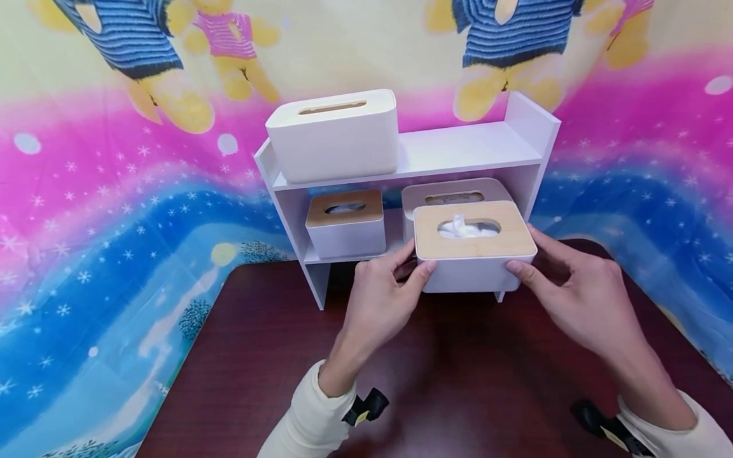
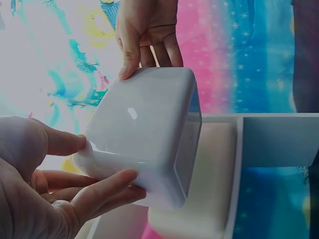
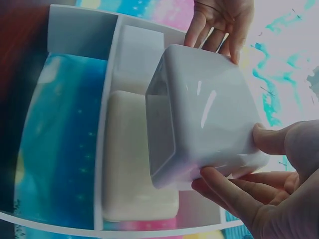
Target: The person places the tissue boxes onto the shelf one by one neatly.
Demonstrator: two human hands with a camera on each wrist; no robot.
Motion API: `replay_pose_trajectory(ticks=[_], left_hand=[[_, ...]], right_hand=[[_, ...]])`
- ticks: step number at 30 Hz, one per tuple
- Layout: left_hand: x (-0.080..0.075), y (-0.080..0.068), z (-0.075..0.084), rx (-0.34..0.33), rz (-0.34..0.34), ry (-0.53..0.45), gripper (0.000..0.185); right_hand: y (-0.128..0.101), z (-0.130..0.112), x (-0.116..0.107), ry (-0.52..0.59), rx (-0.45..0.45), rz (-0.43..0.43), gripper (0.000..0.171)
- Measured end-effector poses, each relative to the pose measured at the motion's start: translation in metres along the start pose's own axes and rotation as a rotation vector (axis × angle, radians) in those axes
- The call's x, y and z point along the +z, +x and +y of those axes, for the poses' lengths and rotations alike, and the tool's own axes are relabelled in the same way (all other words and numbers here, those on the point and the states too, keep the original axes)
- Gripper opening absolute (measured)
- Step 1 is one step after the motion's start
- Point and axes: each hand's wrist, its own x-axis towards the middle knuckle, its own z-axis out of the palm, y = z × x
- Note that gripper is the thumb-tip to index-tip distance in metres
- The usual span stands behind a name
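both hands (image 1: 383, 299) hold the tissue box (image 1: 473, 254) before the shelf (image 1: 458, 149).

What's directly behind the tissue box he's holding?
Behind the held tissue box, gripped by the left hand and right hand, another white box sits on the lower shelf. Only its slotted lid shows; its body is covered.

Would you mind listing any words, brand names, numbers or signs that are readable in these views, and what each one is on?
None can be read.
The tissue box held by the left hand and right hand is plain.
The other boxes and the white shelf show no print.
The small yellow tags at the wrists are too small to read.
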Motion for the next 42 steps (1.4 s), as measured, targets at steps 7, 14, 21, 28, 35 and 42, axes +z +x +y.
replay_pose_trajectory(ticks=[7,14,21,28,35,42], left_hand=[[-0.011,0.009,0.008,0.016,0.014,0.010,0.052],[-0.021,0.020,0.020,0.021,0.006,0.015,0.053],[-0.032,0.032,0.031,0.055,0.034,0.013,0.052],[-0.038,0.038,0.038,0.073,0.067,0.024,0.051],[-0.041,0.047,0.049,0.104,0.091,0.053,0.049],[-0.043,0.063,0.061,0.094,0.096,0.060,0.050]], right_hand=[[0.013,-0.011,-0.007,0.038,0.004,-0.002,0.069],[0.025,-0.019,-0.015,0.063,0.024,-0.004,0.069],[0.036,-0.030,-0.022,0.076,0.026,-0.007,0.069],[0.046,-0.039,-0.027,0.077,0.009,0.023,0.068],[0.055,-0.048,-0.034,0.057,0.013,0.066,0.064],[0.071,-0.053,-0.040,0.057,0.046,0.080,0.059]])
